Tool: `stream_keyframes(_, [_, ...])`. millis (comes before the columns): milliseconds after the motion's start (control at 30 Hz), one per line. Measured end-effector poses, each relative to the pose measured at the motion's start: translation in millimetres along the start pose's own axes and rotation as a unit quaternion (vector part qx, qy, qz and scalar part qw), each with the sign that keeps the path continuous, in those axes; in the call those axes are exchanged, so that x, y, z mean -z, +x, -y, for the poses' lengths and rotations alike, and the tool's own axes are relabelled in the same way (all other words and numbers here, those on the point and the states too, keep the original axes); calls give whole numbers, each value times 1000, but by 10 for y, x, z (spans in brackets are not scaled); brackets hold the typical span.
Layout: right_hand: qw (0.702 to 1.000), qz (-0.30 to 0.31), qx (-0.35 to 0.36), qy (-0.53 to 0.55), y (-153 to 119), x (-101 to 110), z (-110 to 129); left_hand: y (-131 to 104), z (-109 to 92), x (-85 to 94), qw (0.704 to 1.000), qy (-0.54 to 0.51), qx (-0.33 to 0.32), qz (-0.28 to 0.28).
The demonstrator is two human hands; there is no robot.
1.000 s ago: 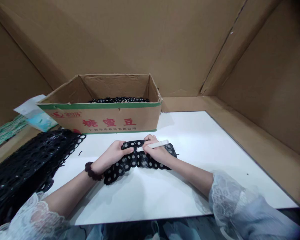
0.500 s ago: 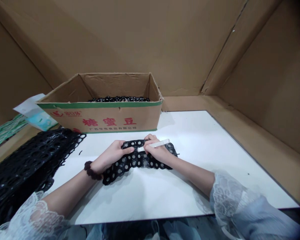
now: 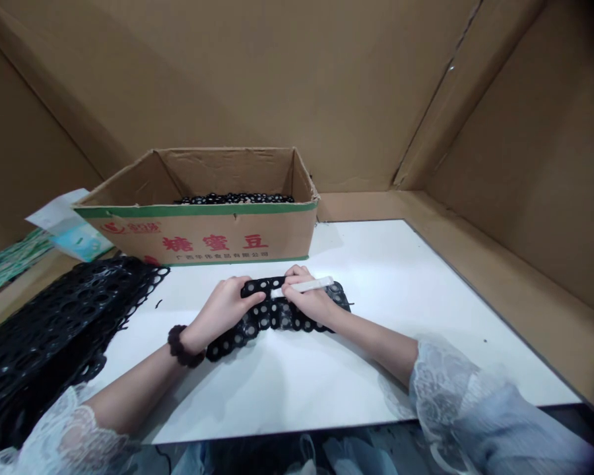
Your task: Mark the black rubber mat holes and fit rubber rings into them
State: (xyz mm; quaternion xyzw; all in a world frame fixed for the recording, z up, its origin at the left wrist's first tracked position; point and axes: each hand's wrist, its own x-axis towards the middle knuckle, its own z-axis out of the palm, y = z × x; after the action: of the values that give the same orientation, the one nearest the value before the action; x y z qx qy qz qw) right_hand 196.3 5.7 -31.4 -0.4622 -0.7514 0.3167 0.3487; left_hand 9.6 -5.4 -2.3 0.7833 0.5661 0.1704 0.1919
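Observation:
A black openwork strip (image 3: 247,323) with rows of round rings lies in an arc on the white tabletop. My left hand (image 3: 225,305) pinches its upper left part, thumb lying on top. Between the closed fingers of my right hand (image 3: 307,300) is a white pen-shaped tool (image 3: 317,284). Its left end meets the strip just right of my left thumb. The exact tip is too small to make out. My right hand rests over the strip's right half and hides some of it.
An open cardboard box (image 3: 272,229) with black ringed pieces (image 3: 237,198) inside stands behind my hands. A pile of black ringed material (image 3: 44,323) lies at left, near a white and blue packet (image 3: 76,231). Cardboard walls (image 3: 257,72) enclose the white table (image 3: 376,264).
The view has shifted slightly. Both hands keep nearly the same place on the strip, and the white tool stays in my right hand.

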Motion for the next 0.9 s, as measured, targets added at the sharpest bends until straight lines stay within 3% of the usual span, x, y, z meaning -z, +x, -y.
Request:
stream_keyframes(67, [1000,0,-17,26,14,32,-27,9,30,24,989,99,-64,-92])
stream_keyframes(133, [1000,-6,-15,21,16,46,-57,0,61,46,971,148,-144,-121])
stream_keyframes(233, [998,-45,29,-22,-1,48,-85,-21,134,52,965,144,-220,-2])
stream_keyframes(333, [992,-95,74,-41,-21,73,-67,-27,215,32,966,126,-217,68])
stream_keyframes(467, [995,-94,38,21,-18,159,22,-47,231,4,959,152,-229,70])
stream_keyframes(733, [986,-62,-97,122,27,252,230,-14,201,-158,903,285,-321,-15])
stream_keyframes(900, [978,-70,-106,166,20,157,239,57,253,-78,889,278,-364,18])
